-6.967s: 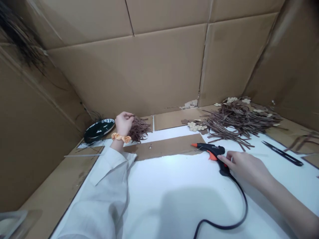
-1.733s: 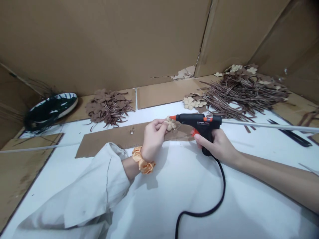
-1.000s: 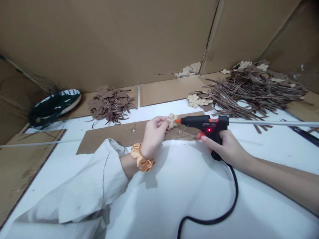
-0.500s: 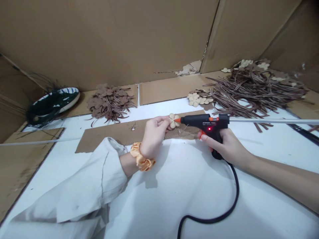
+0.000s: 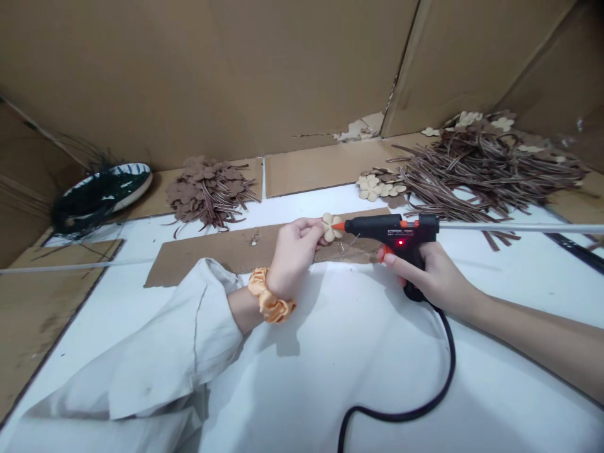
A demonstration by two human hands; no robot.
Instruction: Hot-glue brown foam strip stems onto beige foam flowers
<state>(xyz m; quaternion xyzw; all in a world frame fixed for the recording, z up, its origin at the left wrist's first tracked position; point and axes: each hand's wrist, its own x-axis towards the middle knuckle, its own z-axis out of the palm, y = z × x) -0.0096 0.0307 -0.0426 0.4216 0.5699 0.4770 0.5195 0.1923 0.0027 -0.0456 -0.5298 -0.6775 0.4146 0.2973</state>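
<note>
My left hand [image 5: 298, 255], with an orange scrunchie [image 5: 271, 297] at its wrist, pinches a cream flower cutout [image 5: 331, 227] by its left edge. A black hot glue gun [image 5: 377, 229] is gripped in my right hand [image 5: 436, 277], fingers at its orange trigger. The gun's orange nozzle meets the middle of the flower's face, and a red light glows on its body. A clear glue stick [image 5: 514, 227] sticks out of the back. Below both hands lies a brown cardboard strip [image 5: 207, 251] with dried glue on it.
Brown flower cutouts [image 5: 198, 189] are heaped at the back left, beside a plate [image 5: 136, 182] with dark green strands. At the back right lie a pile of brown strips [image 5: 472, 170] and several cream flowers [image 5: 370, 187]. The gun's black cord [image 5: 448, 371] curves across the white table. Cardboard walls stand behind.
Hands, flower and glue gun sit very slightly further right in the picture, as does the background. The nozzle stays at the flower's middle; otherwise little differs.
</note>
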